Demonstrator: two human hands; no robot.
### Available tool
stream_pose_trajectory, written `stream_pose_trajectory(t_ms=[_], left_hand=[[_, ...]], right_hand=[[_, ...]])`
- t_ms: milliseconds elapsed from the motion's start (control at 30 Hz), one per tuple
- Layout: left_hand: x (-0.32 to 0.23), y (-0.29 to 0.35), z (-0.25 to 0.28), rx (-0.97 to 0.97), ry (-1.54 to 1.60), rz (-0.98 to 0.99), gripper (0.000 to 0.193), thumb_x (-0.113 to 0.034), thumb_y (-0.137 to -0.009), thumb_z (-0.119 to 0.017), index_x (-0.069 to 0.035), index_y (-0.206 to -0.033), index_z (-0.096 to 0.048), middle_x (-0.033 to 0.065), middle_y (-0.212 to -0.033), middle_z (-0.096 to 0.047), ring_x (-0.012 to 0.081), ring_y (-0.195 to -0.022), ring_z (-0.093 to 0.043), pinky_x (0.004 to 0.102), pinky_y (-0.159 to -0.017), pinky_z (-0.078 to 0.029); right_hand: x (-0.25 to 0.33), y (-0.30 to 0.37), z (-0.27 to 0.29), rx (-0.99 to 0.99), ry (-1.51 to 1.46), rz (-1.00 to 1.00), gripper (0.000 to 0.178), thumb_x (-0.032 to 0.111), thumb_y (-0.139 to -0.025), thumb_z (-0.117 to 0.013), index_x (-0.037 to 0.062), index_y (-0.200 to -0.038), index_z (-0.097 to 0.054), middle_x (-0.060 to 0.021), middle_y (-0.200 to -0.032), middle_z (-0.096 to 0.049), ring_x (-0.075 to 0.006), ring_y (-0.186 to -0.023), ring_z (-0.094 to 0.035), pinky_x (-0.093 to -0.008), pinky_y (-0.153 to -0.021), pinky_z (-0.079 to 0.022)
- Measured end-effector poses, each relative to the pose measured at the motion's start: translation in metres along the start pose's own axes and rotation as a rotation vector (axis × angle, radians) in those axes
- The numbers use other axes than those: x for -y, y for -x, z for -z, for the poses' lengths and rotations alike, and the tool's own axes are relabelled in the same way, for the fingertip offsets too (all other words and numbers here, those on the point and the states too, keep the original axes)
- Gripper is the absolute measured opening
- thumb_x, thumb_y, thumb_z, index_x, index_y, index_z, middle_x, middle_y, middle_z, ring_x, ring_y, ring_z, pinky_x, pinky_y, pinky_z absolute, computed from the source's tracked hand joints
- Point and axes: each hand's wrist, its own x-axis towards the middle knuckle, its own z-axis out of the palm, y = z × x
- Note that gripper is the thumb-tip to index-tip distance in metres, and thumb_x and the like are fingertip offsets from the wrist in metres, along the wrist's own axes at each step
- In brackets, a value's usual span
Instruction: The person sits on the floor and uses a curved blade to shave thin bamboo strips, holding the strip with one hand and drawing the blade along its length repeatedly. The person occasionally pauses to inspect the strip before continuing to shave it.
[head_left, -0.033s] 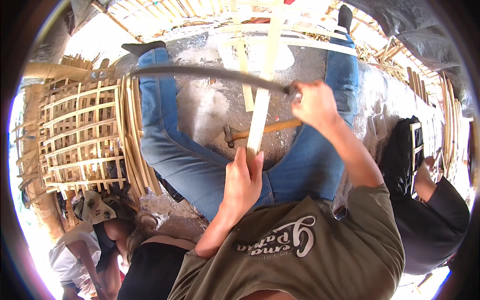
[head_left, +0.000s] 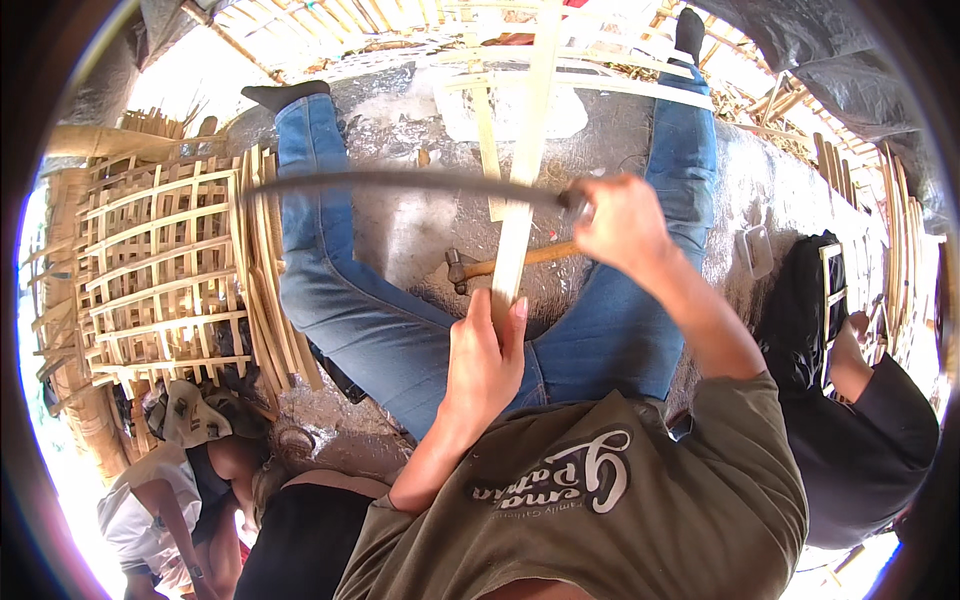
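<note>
My left hand [head_left: 482, 355] is closed round the near end of a pale bamboo strip [head_left: 515, 235], which points away from me between my legs. In my right hand [head_left: 625, 228] is the handle of a machete [head_left: 400, 183], its long dark blade blurred and reaching left. The blade lies across the strip in view; whether it touches cannot be made out. Under the strip, a hammer [head_left: 456, 272] with a wooden handle rests on the floor, its handle end hidden by my right leg. Beyond, a frame of crossed bamboo strips [head_left: 600, 88] spans toward my right shin.
Stacked bamboo lattice panels [head_left: 160, 270] stand at the left. Two people sit close by, one at lower left [head_left: 160, 500] and one in dark clothes [head_left: 850, 450] at right. A small clear plastic container [head_left: 757, 252] lies right of my leg.
The machete and my right hand have come nearer to me and slightly left, so the blade crosses the strip lower down. My left hand stays put.
</note>
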Motion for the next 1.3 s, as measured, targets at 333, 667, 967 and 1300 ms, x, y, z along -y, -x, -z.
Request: stream_pose_trajectory(t_ms=[333, 667, 967, 1300], left_hand=[[0.000, -0.013, 0.023, 0.006, -0.094, -0.131, 0.019, -0.002, -0.092, -0.061, 0.001, -0.091, -0.042, 0.0263, -0.062, -0.054, 0.0507, -0.066, -0.060, 0.0485, -0.053, -0.046], [-0.003, 0.005, 0.013, 0.040, 0.006, -0.087, 0.020, -0.004, -0.091, -0.064, 0.001, -0.088, -0.045, 0.0215, -0.065, -0.051, 0.0471, -0.060, -0.053, 0.0416, -0.053, -0.041], [-0.009, 0.001, 0.035, 0.065, -0.100, -0.092, 0.019, -0.002, -0.090, -0.062, 0.001, -0.089, -0.043, 0.0232, -0.065, -0.053, 0.0496, -0.065, -0.057, 0.0430, -0.054, -0.045], [-0.010, 0.022, 0.033, 0.130, -0.059, 0.021, 0.019, -0.003, -0.091, -0.063, 0.000, -0.088, -0.044, 0.0190, -0.066, -0.048, 0.0336, -0.060, -0.044, 0.0403, -0.054, -0.039]], right_hand=[[-0.010, -0.012, -0.004, -0.083, 0.170, 0.058, 0.021, 0.019, -0.066, -0.074, 0.0113, -0.085, -0.073, -0.0116, -0.073, -0.070, -0.0306, -0.070, -0.071, -0.0414, -0.068, -0.060], [-0.033, -0.040, 0.031, -0.100, 0.064, -0.204, 0.027, 0.010, -0.078, -0.062, 0.0088, -0.100, -0.076, -0.0173, -0.075, -0.072, -0.0320, -0.071, -0.073, -0.0431, -0.071, -0.061], [-0.043, -0.051, 0.023, -0.149, 0.226, -0.123, 0.034, 0.018, -0.068, -0.070, 0.0109, -0.100, -0.077, -0.0160, -0.087, -0.074, -0.0345, -0.085, -0.072, -0.0431, -0.082, -0.059], [-0.096, -0.083, 0.034, -0.214, 0.188, -0.341, 0.028, 0.021, -0.081, -0.064, 0.0102, -0.105, -0.076, -0.0192, -0.087, -0.074, -0.0358, -0.082, -0.074, -0.0469, -0.081, -0.061]])
